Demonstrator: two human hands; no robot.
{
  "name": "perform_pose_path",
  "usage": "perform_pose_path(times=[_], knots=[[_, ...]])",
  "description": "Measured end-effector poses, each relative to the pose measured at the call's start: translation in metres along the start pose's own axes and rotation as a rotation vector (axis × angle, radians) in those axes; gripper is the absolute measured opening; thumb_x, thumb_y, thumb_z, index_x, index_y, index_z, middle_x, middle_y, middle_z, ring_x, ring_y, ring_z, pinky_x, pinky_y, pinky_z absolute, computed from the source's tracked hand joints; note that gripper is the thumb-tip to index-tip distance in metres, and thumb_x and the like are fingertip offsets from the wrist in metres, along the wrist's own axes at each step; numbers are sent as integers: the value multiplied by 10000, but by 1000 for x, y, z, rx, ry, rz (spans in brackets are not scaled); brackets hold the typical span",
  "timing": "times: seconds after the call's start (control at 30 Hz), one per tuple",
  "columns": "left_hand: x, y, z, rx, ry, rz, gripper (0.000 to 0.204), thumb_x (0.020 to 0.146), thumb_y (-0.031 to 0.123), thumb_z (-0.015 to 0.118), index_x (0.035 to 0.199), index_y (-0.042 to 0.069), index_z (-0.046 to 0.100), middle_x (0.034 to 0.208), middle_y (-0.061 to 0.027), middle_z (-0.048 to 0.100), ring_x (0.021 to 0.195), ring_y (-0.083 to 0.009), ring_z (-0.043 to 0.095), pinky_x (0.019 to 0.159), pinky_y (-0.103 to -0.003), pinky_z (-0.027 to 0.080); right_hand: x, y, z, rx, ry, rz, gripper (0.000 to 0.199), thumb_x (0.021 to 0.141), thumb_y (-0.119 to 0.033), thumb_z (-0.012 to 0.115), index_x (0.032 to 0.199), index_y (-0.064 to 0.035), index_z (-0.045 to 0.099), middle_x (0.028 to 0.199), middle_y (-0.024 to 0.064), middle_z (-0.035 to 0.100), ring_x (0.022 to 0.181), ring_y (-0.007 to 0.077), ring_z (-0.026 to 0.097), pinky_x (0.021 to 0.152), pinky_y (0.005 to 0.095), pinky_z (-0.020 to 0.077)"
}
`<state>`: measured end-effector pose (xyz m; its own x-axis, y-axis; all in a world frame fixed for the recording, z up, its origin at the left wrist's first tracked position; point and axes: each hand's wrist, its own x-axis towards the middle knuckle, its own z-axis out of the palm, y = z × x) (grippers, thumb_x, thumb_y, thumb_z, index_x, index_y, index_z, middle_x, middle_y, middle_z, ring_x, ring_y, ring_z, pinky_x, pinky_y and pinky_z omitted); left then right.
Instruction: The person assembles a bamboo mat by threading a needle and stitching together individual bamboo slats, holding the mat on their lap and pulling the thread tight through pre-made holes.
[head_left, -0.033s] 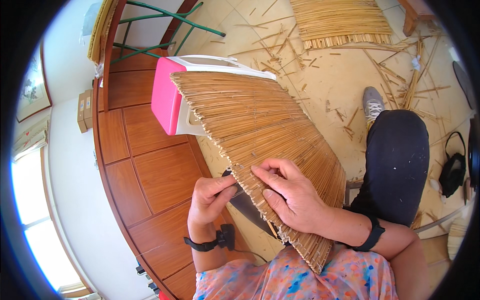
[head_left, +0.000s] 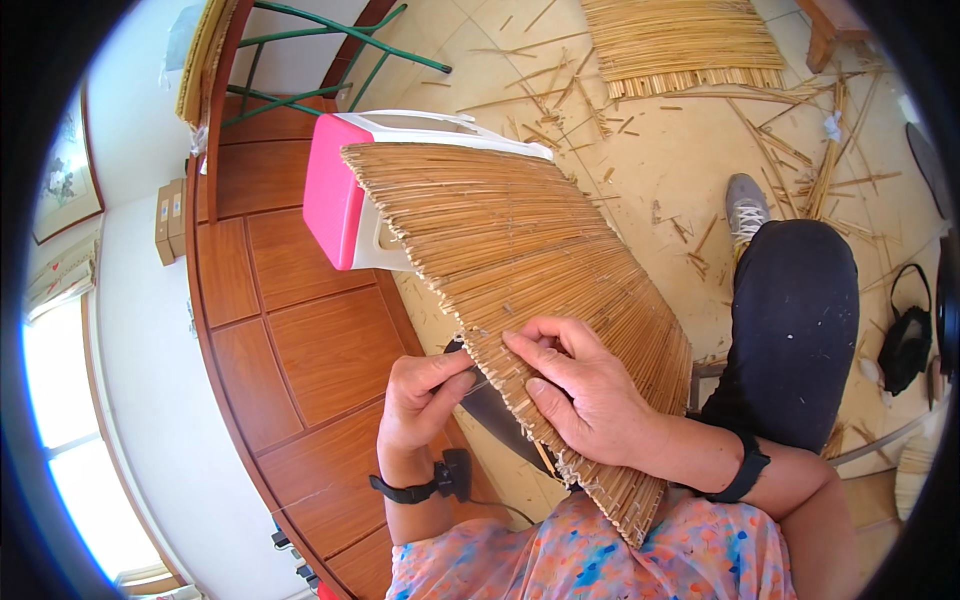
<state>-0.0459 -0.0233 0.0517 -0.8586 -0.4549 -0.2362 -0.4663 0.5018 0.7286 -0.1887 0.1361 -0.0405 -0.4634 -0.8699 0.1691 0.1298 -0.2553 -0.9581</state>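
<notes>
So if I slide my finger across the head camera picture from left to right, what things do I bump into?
Bright window → left hand → right hand → grey shoe → bundle of stalks → black pouch.

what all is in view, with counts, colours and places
Held straw mat: 1, tan, across the lap
Second straw mat: 1, tan, floor, top
Loose stalks: many, tan, scattered on floor
Tied stalk bundle: 1, tan, floor, right
Plastic container: 1, pink and white, behind held straw mat
Cabinet: 1, reddish brown, left
Metal frame: 1, green, top left
Boxes: apparently 2, brown, left of cabinet
Framed picture: 1, pale, left wall
Window: 1, bright white, lower left
Strapped item: 1, black, floor, far right
Shoe: 1, grey, right foot
Trousers: 1 pair, dark, on legs
Patterned top: 1, multicoloured, bottom
Wristbands: 2, black, one per wrist
Left hand: 1, bare, at mat's left edge
Right hand: 1, bare, on mat
</notes>
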Motion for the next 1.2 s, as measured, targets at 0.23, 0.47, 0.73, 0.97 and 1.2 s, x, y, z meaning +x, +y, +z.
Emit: perform_pose_path(times=[0.23, 0.47, 0.73, 0.97, 1.2], knots=[[0, 9, 12, 22, 110, 1, 189, 822, -105, 600, 985, -49, 676, 702, -93, 640, 580, -128, 582, 544, -234, 444, 0, 1, -1, -29, -20, 6, 421, 855, -46, 614, 1258, 55, 550, 1212, 188, 513, 1106, 343, 511, 948, 390, 442], [-3, 3, 5, -19, 36, -6, 210, 827, -97, 585, 1018, -55, 663, 696, -103, 627, 578, -133, 584, 539, -244, 432, 1, 2, -1, -21, -34, 5, 436, 853, -52, 615, 1269, 52, 539, 1212, 186, 515, 1110, 343, 510, 957, 392, 435], [-5, -3, 3, -116, 2, -3, 266, 805, -102, 589, 1059, -53, 651, 678, -102, 593, 560, -144, 562, 533, -265, 411, 0, 3, 0, -11, -31, 7, 438, 858, -52, 616, 1276, 49, 535, 1214, 184, 510, 1110, 340, 508, 955, 389, 435], [-12, -10, 2, -236, -54, -53, 366, 809, -107, 593, 1169, -45, 625, 629, -24, 443, 549, -112, 414, 526, -261, 340, 0, 3, 0, -27, -35, 10, 448, 862, -59, 614, 1289, 48, 528, 1220, 186, 507, 1116, 347, 504, 956, 394, 436], [-14, -12, 1, -290, -77, -83, 424, 815, -102, 594, 1233, -31, 604, 639, -12, 443, 565, -106, 405, 538, -264, 336, 0, 4, -2, -26, -25, -2, 453, 867, -75, 614, 1293, 49, 524, 1220, 195, 511, 1117, 354, 508, 959, 399, 435]])
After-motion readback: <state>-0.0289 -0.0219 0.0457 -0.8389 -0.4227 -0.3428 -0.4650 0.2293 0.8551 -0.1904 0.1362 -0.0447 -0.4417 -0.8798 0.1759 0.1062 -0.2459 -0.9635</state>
